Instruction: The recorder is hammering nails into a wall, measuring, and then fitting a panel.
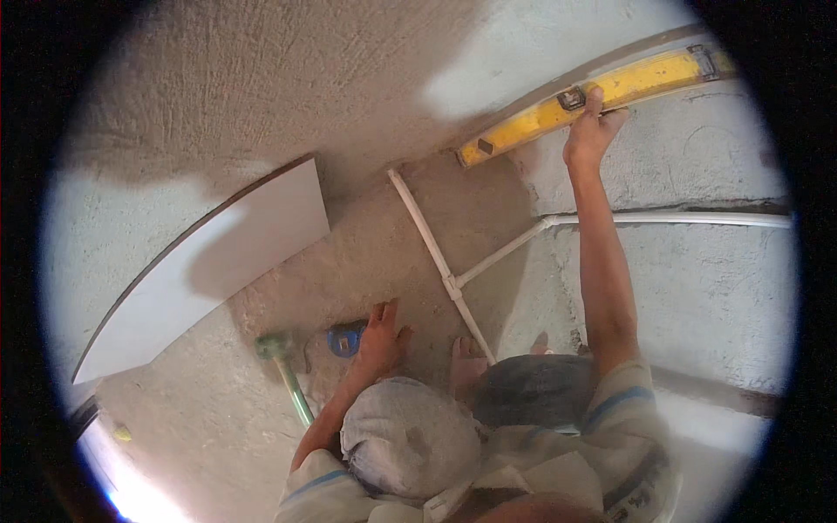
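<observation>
Head view: your right hand [590, 139] grips the level [641, 83]; left hand [378, 345], spread beside the tape measure [345, 340], clear of the panel [261, 231] edge.

Building site: exposed pipes [422, 227], rough plaster [261, 78]

Tape measure [344, 340] bars left fingers [377, 314] leftward; floor [370, 231] between panel [209, 270] and pipe [422, 228] is passable
</observation>
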`<state>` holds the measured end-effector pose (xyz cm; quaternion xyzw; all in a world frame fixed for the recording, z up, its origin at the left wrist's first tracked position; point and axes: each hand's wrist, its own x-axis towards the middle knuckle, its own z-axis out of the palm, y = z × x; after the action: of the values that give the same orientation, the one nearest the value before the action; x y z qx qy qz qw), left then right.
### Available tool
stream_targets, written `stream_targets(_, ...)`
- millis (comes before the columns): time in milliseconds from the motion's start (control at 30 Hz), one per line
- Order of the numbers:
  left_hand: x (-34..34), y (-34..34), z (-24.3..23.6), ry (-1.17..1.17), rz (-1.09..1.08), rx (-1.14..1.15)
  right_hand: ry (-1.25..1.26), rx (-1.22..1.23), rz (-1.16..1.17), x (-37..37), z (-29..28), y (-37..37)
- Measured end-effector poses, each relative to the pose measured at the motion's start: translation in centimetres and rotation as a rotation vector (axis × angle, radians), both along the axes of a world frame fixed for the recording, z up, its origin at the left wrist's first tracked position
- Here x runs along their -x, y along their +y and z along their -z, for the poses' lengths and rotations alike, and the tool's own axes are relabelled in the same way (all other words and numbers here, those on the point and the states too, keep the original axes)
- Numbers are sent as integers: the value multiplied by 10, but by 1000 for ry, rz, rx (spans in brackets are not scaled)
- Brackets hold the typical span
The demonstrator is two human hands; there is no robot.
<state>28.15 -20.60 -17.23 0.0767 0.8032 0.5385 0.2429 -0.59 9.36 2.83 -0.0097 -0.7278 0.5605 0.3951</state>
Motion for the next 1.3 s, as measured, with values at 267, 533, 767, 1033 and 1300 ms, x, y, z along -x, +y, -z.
stream_targets(267,-12,10,15,-53,215,76,27,-48,218,27,23,6)
stream_targets(533,-22,14,43,-42,207,-1,197,1,106,25,-27,-20)
stream_targets(767,78,41,-62,180,-94,-159,-68,337,-700,-11,-75,15)
stream_targets(1033,166,91,-111,390,187,-82,-77,789,-1042,-40,-82,1)
stream_targets(1300,192,135,-83,781,31,-171,13,516,-1001,-50,-99,29)
